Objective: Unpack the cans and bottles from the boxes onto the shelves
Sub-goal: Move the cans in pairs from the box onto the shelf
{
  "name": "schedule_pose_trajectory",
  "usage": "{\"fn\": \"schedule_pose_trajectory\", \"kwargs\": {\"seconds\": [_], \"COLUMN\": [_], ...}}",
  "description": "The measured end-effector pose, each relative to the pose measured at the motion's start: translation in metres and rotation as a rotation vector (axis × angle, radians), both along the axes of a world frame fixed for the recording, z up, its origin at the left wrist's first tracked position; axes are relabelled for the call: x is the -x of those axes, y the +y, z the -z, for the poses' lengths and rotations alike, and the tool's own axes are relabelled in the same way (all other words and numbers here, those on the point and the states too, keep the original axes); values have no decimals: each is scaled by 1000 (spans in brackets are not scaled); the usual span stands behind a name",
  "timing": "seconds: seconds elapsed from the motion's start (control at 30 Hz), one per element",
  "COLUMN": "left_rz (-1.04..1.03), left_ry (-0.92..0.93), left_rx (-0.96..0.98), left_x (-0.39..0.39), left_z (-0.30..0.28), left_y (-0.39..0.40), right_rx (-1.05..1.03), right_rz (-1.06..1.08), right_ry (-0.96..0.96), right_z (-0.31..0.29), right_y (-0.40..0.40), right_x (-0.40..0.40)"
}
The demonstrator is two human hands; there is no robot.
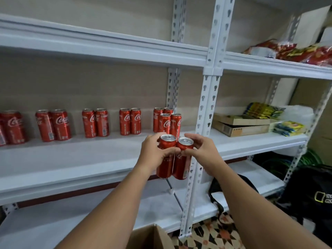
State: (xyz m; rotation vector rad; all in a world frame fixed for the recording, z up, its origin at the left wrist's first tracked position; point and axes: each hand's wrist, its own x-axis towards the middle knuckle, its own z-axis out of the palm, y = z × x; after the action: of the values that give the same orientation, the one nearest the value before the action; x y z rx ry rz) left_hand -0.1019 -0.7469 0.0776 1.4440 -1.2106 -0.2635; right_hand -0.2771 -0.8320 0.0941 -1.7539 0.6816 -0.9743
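We can read the white Coca-Cola script, whole or in part, on the red cans point(61, 124) standing along the middle shelf point(80, 157), and a fragment of it on the two held cans point(173, 159). On the black bag point(312, 191) at lower right we see a yellow rectangle logo with white letters beside it, cut off and too blurred to spell. The print on the snack packets point(289, 128) is too small for us to read.

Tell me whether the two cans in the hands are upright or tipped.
Upright: both held cans show their silver tops up, side by side, left hand and right hand gripping them.
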Motion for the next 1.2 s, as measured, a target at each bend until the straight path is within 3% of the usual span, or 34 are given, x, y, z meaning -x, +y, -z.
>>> {"fn": "schedule_pose_trajectory", "kwargs": {"seconds": [0.3,0.6,0.8,0.9,1.0,1.2], "left_rz": [12,-157,-31,106,203,275], "left_ry": [-18,-48,-5,116,229,240], "left_rx": [-19,-60,-54,-42,-72,-158], "left_x": [-13,-17,-30,-38,-40,-40], "left_z": [-25,-5,5,9,13,16], "left_y": [-55,-95,-100,-100,-100,-102], "right_rx": [8,-32,16,66,137,154], "right_rz": [44,58,63,88,155,341], "right_ry": [-64,-47,-3,53,80,226], "right_z": [-17,-3,0,6,17,65], "right_y": [-42,-71,-78,-77,-72,-56], "right_x": [-20,-50,-59,-65,-69,-80]}}
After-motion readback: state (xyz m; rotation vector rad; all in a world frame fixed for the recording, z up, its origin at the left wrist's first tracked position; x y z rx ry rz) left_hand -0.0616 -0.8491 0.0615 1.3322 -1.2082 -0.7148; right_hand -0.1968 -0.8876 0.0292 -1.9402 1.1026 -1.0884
